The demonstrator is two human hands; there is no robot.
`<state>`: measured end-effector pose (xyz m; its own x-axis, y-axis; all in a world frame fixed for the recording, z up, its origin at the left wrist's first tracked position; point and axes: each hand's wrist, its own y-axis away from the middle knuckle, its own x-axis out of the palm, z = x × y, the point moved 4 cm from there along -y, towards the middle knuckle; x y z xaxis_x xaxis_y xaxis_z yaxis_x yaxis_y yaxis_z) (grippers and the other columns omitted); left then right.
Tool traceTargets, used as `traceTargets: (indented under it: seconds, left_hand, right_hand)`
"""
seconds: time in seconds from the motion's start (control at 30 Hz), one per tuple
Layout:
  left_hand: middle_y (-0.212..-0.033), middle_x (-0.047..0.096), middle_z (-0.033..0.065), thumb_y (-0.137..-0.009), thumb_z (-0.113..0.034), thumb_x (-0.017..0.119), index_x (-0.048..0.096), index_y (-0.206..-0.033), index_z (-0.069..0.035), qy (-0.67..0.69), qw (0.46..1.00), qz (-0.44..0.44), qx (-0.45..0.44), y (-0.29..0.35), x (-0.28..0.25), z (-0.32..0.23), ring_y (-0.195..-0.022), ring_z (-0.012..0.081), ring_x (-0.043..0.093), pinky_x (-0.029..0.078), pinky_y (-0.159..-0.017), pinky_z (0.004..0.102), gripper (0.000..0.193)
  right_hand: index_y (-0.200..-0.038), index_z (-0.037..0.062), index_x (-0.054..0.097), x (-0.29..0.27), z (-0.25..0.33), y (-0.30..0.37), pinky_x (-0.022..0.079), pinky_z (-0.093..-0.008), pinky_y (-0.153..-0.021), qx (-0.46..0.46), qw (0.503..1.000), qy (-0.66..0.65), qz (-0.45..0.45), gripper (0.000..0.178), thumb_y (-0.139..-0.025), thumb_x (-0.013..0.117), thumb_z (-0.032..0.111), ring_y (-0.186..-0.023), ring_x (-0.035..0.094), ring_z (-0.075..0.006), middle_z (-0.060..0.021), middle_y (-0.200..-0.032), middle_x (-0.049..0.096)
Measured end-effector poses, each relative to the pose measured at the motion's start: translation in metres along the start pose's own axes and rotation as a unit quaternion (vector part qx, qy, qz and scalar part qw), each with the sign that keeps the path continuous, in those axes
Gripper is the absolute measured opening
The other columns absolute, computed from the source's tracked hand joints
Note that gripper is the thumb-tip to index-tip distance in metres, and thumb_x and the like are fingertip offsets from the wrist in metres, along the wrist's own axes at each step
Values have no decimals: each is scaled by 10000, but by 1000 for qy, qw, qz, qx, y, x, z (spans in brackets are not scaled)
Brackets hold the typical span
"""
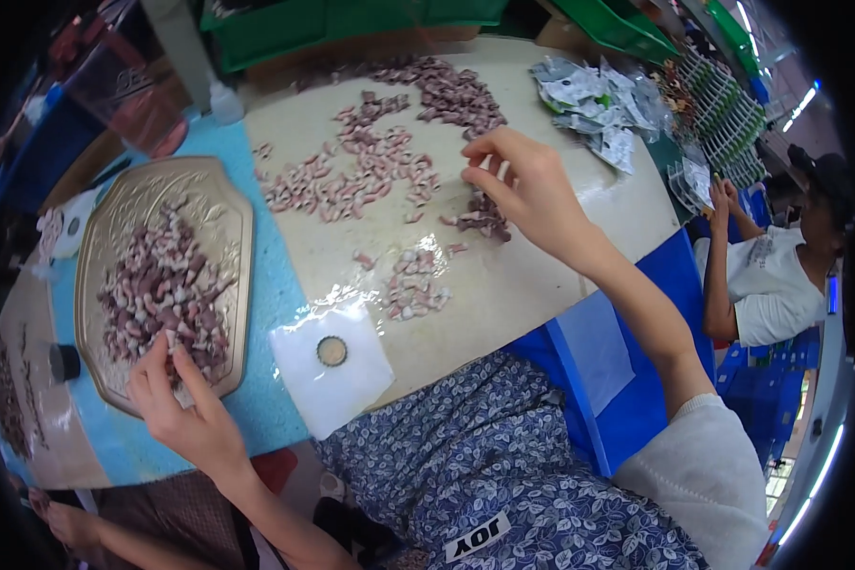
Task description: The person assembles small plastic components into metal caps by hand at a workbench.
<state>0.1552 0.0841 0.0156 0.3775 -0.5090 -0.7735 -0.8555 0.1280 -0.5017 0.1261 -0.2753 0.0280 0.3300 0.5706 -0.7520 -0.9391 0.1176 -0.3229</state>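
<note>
My left hand (188, 413) reaches over the near end of a gold-coloured tray (228, 195) with an embossed pattern. Its thumb and fingertips are drawn together at a small pale piece. In the tray lies a heap of small curved pieces (152, 294), dark purple-brown, pink and white. Over the table my right hand (540, 195) hovers, thumb and forefinger apart, the other fingers curled. Nothing shows between them. Just below it lies a small dark clump of pieces (484, 220). To its left are scattered pink-and-white pieces (351, 176).
A darker heap (456, 95) spreads at the back. Silvery plastic bags (598, 104) lie far right, green bins (294, 33) stand behind. Near the front edge a white sheet (332, 389) bears a round dark-rimmed object (332, 351). A co-worker (779, 256) works at right; another person's hand (66, 522) shows lower left.
</note>
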Motion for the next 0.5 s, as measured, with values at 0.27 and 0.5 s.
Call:
traceTargets:
  seconds: [0.27,0.5]
  left_hand:
    - [-1060,594,146,-877,-39,558,596,-1108,35,-4,996,-62,-59,1,-6,-37,-935,270,547,440,-798,364,245]
    - [-1015,586,140,-810,17,604,614,-1021,19,211,969,127,5,5,32,-129,-918,274,546,441,-758,353,211]
  right_hand:
    - [-890,-20,628,0,-15,1,494,-319,-628,27,994,35,102,149,-759,668,40,-760,601,-227,-111,-841,622]
    - [-870,-4,644,0,-6,18,476,-350,-773,-36,978,83,190,155,-723,656,44,-918,504,-269,-108,-909,566]
